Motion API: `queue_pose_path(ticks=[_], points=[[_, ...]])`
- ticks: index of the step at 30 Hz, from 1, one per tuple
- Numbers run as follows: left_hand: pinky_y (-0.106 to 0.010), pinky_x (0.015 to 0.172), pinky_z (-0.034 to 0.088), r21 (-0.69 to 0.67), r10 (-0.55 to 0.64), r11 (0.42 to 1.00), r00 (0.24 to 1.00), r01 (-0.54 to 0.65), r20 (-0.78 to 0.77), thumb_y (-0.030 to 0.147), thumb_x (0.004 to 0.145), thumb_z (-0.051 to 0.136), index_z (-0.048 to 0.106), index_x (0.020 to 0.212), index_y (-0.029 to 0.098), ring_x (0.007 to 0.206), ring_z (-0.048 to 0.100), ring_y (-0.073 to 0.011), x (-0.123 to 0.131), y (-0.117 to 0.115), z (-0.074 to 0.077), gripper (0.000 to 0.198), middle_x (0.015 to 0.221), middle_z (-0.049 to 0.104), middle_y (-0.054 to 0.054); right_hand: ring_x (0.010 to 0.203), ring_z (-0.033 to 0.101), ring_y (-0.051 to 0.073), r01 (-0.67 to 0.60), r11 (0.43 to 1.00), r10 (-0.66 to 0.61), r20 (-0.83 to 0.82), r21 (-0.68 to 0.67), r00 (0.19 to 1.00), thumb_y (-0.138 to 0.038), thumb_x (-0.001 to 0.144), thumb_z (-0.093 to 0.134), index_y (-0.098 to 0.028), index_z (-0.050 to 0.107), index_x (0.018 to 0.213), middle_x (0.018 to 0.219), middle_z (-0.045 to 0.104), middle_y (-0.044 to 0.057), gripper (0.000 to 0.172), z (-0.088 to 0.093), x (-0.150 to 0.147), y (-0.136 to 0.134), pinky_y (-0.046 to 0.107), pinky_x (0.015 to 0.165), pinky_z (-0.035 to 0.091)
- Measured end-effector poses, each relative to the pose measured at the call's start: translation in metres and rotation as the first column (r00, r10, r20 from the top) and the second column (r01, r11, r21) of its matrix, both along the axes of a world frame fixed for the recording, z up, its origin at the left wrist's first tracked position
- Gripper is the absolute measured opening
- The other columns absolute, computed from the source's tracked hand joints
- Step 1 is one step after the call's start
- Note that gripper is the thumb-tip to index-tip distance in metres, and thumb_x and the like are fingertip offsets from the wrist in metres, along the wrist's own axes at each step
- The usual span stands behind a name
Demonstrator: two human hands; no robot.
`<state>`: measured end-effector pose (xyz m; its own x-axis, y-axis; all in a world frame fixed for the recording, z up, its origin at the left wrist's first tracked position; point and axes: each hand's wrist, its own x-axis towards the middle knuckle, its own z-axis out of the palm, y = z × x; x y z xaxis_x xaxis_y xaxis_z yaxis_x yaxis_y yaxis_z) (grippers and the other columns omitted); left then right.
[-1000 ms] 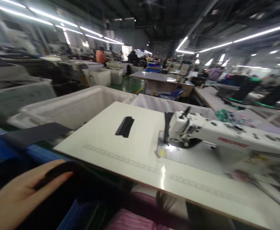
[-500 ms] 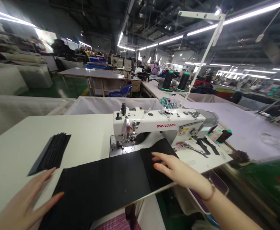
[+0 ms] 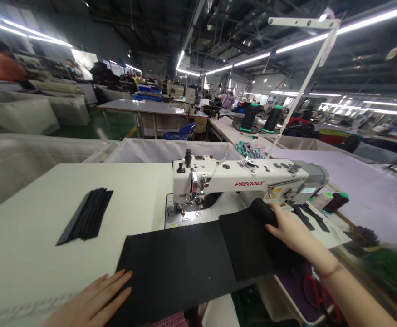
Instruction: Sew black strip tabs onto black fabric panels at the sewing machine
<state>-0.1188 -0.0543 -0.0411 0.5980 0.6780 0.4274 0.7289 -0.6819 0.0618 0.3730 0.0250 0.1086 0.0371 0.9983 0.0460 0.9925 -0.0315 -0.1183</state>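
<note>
A wide black fabric panel (image 3: 178, 263) lies on the pale sewing table (image 3: 140, 190), in front of the white sewing machine (image 3: 215, 181). On its right part rests a second black piece (image 3: 249, 245), with an edge line between the two. My left hand (image 3: 94, 297) lies flat at the panel's left edge, fingers stretched out. My right hand (image 3: 288, 229) is closed on the bunched, raised right end of the black fabric, beside the machine's arm; part of its grip is hidden. The needle area is left of the fabric's top edge, apart from it.
A stack of black strips (image 3: 85, 215) lies at the left. Scissors with red handles (image 3: 317, 293) are in a tray below right. Thread cones (image 3: 336, 202) and dark strips (image 3: 309, 215) are by the machine's right end. White bins (image 3: 171, 147) stand behind.
My right hand has moved right and taken hold of the fabric's right end, lifting it into a bunch. My left hand has gone from beside the panel onto its left edge. The view has shifted.
</note>
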Motion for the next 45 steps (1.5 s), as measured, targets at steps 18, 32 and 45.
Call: queue_pose_path(ticks=[18, 32, 45], points=[[-0.043, 0.114, 0.028, -0.31, -0.095, 0.946, 0.995, 0.097, 0.02, 0.027, 0.088, 0.048, 0.042, 0.134, 0.018, 0.131, 0.037, -0.0236, 0.108, 0.028, 0.063, 0.047, 0.144, 0.042, -0.006, 0.123, 0.05, 0.027, -0.776, 0.619, 0.765, 0.134, 0.121, 0.63, -0.013, 0.081, 0.048, -0.023, 0.063, 0.119, 0.132, 0.056, 0.005, 0.042, -0.087, -0.167, 0.032, 0.048, 0.102, 0.042], [-0.045, 0.106, 0.039, -0.199, 0.483, 0.855, 0.875, -0.479, -0.035, 0.029, 0.091, 0.046, 0.045, 0.134, 0.017, 0.123, 0.049, -0.0256, -0.132, 0.083, 0.047, 0.045, 0.138, 0.049, -0.011, 0.105, 0.063, 0.031, -0.813, 0.425, 0.7, 0.425, 0.398, 0.574, -0.053, 0.081, 0.054, -0.02, 0.07, 0.109, 0.121, 0.063, 0.005, 0.045, -0.103, -0.172, 0.038, 0.053, 0.083, 0.052], [-0.046, 0.092, 0.049, -0.118, 0.441, 0.889, 0.896, -0.443, -0.045, 0.03, 0.093, 0.056, 0.053, 0.122, 0.016, 0.107, 0.058, -0.0235, -0.126, 0.092, 0.041, 0.032, 0.121, 0.057, -0.009, 0.112, 0.058, 0.032, -0.799, 0.495, 0.709, 0.373, 0.341, 0.599, -0.049, 0.083, 0.053, -0.022, 0.066, 0.116, 0.127, 0.059, 0.006, 0.044, -0.112, -0.171, 0.036, 0.054, 0.091, 0.047]])
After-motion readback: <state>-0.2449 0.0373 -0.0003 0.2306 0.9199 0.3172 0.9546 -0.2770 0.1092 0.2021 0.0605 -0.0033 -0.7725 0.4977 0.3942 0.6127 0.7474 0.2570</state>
